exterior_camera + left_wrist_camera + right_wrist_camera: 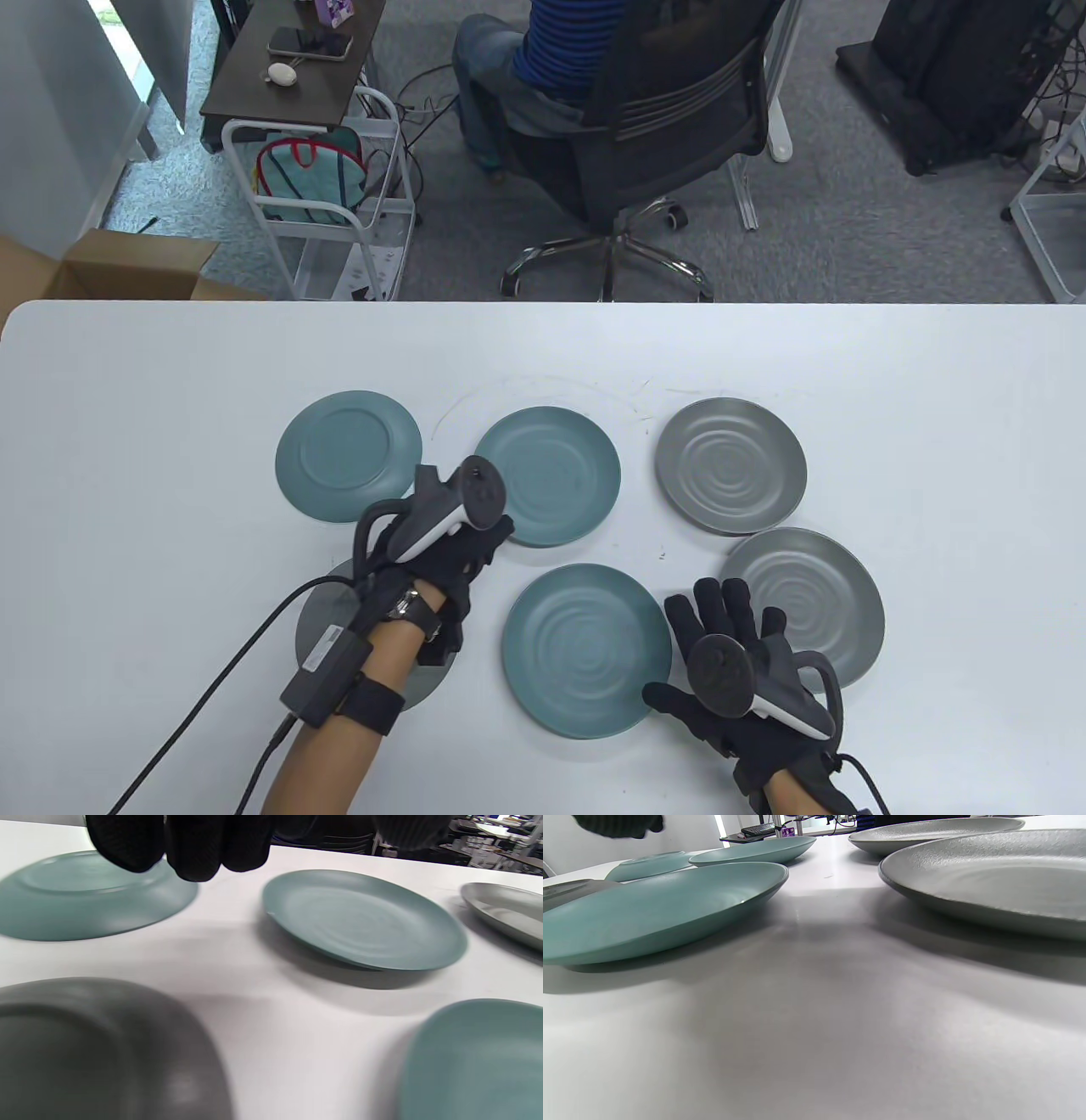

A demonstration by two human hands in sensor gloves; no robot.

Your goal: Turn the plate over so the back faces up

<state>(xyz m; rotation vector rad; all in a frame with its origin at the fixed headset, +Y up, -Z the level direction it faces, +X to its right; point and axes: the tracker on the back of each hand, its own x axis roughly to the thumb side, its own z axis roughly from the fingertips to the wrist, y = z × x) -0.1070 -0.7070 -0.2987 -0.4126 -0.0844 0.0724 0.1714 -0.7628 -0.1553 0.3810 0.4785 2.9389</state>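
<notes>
Six plates lie on the white table (170,424). A teal plate (348,454) at the back left and a dark grey plate (339,611) under my left forearm lie back up. Face up are the middle teal plate (547,475), the front teal plate (585,649) and two grey plates (730,465) (806,603). My left hand (488,543) hovers empty by the middle teal plate's near-left rim, its fingers (195,844) curled and hanging above the table. My right hand (704,628) lies low and spread, empty, between the front teal plate (657,912) and the near grey plate (992,878).
Beyond the table's far edge (543,304) sit a person in an office chair (645,127), a wire cart (339,212) and a cardboard box (127,267). A cable (212,679) trails from my left wrist across the table's front left.
</notes>
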